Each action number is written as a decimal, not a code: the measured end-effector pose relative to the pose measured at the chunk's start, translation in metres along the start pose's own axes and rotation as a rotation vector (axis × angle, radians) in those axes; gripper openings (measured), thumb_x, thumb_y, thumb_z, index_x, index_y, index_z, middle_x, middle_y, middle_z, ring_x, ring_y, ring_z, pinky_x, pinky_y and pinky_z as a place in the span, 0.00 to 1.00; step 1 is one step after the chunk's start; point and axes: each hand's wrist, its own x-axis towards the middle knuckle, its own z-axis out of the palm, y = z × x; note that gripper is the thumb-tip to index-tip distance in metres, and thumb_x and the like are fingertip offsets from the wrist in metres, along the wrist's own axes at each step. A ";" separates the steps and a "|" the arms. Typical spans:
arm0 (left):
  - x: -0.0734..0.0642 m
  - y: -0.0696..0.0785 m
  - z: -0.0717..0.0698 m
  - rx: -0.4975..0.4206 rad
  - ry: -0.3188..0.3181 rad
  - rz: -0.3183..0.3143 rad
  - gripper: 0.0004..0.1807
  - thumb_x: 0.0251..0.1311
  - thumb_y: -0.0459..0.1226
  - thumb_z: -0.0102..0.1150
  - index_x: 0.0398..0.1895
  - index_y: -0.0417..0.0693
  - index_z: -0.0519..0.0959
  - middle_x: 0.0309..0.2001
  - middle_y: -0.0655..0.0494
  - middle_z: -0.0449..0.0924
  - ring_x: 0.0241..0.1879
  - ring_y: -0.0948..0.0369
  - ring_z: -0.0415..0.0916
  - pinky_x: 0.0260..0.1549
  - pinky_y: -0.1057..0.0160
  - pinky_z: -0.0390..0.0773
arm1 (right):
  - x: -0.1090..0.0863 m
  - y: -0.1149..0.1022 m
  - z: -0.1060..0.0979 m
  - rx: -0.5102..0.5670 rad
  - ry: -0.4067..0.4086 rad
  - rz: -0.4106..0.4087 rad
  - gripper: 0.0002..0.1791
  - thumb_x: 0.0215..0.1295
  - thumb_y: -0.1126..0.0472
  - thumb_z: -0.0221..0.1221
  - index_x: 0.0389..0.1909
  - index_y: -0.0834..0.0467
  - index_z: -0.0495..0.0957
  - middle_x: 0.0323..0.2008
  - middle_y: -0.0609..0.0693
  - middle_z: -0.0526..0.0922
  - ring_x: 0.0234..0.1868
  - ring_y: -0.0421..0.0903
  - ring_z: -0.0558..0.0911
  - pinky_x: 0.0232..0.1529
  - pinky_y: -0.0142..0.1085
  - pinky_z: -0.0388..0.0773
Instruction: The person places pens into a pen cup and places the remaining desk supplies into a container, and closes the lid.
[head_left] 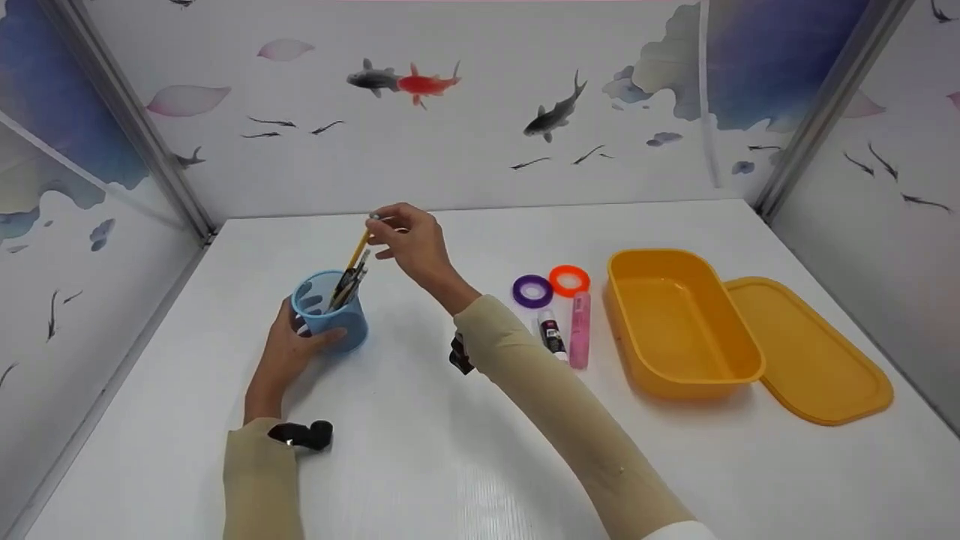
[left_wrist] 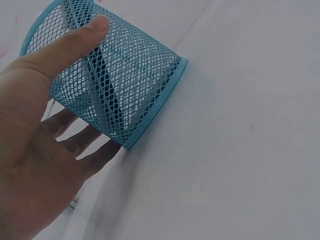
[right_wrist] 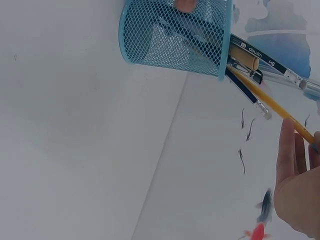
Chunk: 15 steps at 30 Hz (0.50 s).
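A light-blue mesh pen holder (head_left: 355, 324) stands at the left of the white table, gripped by my left hand (head_left: 289, 356) with the thumb (left_wrist: 75, 47) on its near side and the other fingers around the far side. Above its rim, my right hand (head_left: 416, 244) pinches the top end of a yellow pencil (right_wrist: 267, 100). The pencil slants up out of the holder, its lower part within the rim. Beside it, a dark pencil marked HB (right_wrist: 264, 58), a second dark pencil with a white eraser (right_wrist: 245, 91) and several other sticks lean in the holder.
Right of centre lie a purple ring (head_left: 517, 292), an orange ring (head_left: 554, 281), a black-and-white glue stick (head_left: 553, 336) and a pink tube (head_left: 580, 334). Farther right, a yellow box (head_left: 681, 388) stands beside its flat lid (head_left: 825, 360). Printed walls (head_left: 480, 165) border the table.
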 end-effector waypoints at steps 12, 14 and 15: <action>0.000 0.004 0.001 0.013 0.005 -0.026 0.61 0.55 0.51 0.73 0.81 0.50 0.40 0.80 0.44 0.49 0.80 0.42 0.45 0.77 0.38 0.52 | -0.003 0.012 0.009 -0.049 -0.002 0.035 0.14 0.70 0.58 0.61 0.51 0.60 0.83 0.43 0.53 0.86 0.45 0.45 0.86 0.44 0.31 0.87; 0.000 0.003 0.000 0.008 0.005 -0.031 0.61 0.55 0.51 0.73 0.81 0.50 0.40 0.80 0.45 0.49 0.80 0.43 0.45 0.77 0.38 0.52 | -0.003 0.014 0.010 -0.067 -0.002 0.037 0.14 0.70 0.58 0.61 0.51 0.59 0.83 0.44 0.53 0.85 0.46 0.46 0.85 0.45 0.31 0.87; 0.000 0.003 0.000 0.005 0.005 -0.033 0.62 0.54 0.51 0.73 0.81 0.51 0.40 0.80 0.45 0.49 0.80 0.43 0.46 0.77 0.38 0.52 | -0.004 0.014 0.011 -0.079 0.000 0.040 0.13 0.70 0.57 0.61 0.51 0.58 0.83 0.44 0.52 0.85 0.46 0.46 0.85 0.45 0.31 0.87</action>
